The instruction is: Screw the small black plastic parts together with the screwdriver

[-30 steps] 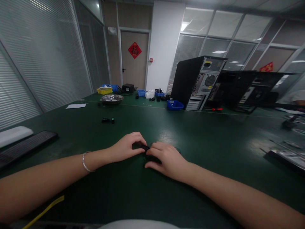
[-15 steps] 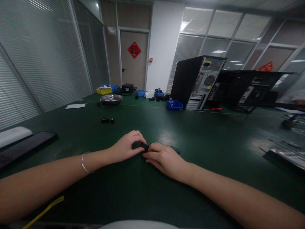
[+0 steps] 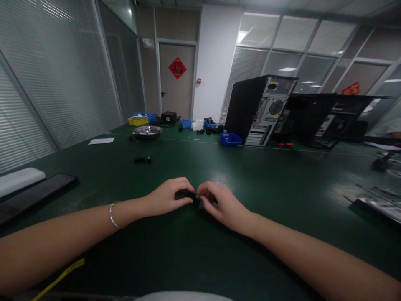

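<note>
Over the green table, my left hand is closed in a pinch on a small black piece, mostly hidden by the fingers. Thumb and forefinger of my right hand pinch a small dark part with a green face at the right end of that piece. The two parts touch or nearly touch; I cannot tell whether they are joined. Farther off to the left lie a similar small black piece and a dark part with a bit of green.
A keyboard lies at the left. Toward the back stand a metal bowl, a yellow tray, a blue bin and a black computer tower. A metal-and-black tray lies at the right; a yellow strap is in front.
My right hand's fingers have shifted and drawn back slightly, so the green-faced part now shows between the hands. My left hand keeps its pinch. The view has tipped slightly.
</note>
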Demonstrator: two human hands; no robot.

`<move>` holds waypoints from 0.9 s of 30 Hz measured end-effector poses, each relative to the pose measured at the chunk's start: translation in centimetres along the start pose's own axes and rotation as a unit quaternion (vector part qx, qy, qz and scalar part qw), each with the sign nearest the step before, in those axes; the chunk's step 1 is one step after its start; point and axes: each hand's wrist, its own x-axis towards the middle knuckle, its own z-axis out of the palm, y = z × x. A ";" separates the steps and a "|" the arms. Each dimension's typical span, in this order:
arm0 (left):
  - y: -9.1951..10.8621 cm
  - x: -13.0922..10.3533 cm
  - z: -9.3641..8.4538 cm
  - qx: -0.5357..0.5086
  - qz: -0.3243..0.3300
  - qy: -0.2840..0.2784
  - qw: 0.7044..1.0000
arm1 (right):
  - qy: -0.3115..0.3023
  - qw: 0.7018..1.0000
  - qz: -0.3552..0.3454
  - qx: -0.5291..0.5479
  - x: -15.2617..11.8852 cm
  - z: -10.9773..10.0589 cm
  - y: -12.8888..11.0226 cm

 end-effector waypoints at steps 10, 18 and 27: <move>0.0 0.0 -0.2 -0.006 0.000 -0.038 0.999 | -0.010 0.986 0.073 0.152 0.0 -0.2 0.5; 0.5 -0.1 -0.2 0.008 0.004 -0.021 1.000 | -0.025 0.977 0.089 0.194 -0.1 -0.2 0.1; 1.9 0.4 1.3 0.085 -0.097 0.010 0.992 | 0.013 0.988 0.039 0.149 0.0 -0.1 0.0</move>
